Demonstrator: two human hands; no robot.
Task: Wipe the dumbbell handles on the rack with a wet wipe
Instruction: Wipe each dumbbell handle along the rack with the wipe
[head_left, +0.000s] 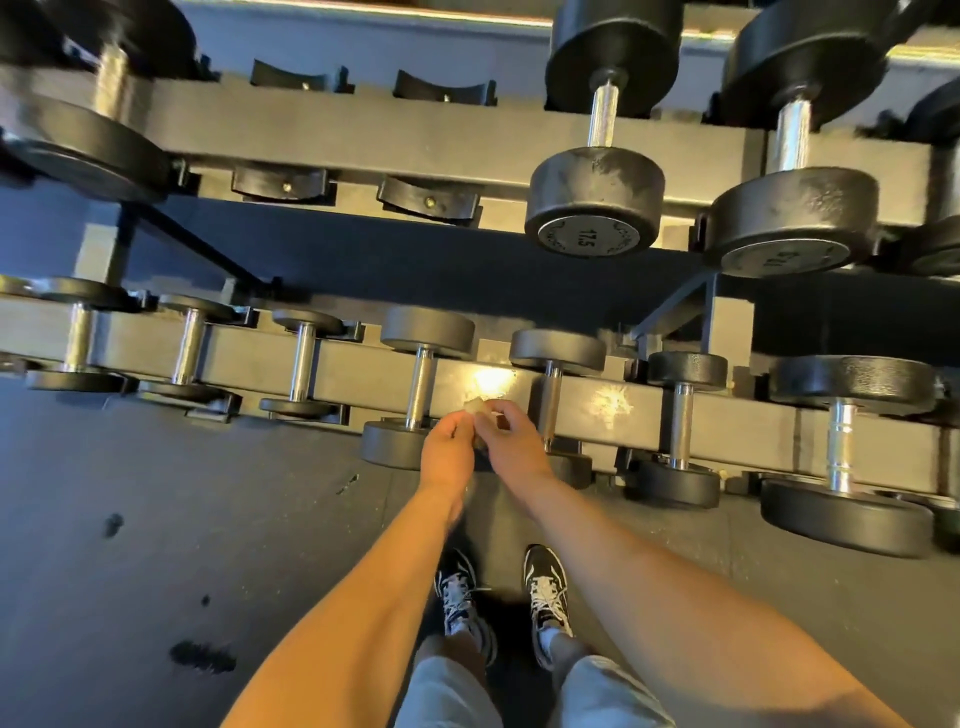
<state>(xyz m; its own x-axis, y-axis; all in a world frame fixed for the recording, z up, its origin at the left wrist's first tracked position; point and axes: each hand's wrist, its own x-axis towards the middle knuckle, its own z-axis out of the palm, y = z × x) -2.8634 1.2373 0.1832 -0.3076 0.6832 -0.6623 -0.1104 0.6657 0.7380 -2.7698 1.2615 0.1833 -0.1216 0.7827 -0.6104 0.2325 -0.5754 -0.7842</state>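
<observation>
A two-tier black rack (363, 374) holds black dumbbells with chrome handles. In front of its lower tier, my left hand (447, 454) and my right hand (511, 441) meet, both pinching a small pale wet wipe (475, 405) between their fingertips. The wipe sits just right of one chrome handle (420, 387) and left of another handle (550, 400); it touches neither. More handles (680, 423) run along the lower tier to both sides.
The upper tier (415, 130) carries larger dumbbells, one marked 17.5 (592, 200), and two bare cradles (280, 184). Dark rubber floor (156, 519) with a few marks lies below. My two shoes (504, 597) stand close to the rack.
</observation>
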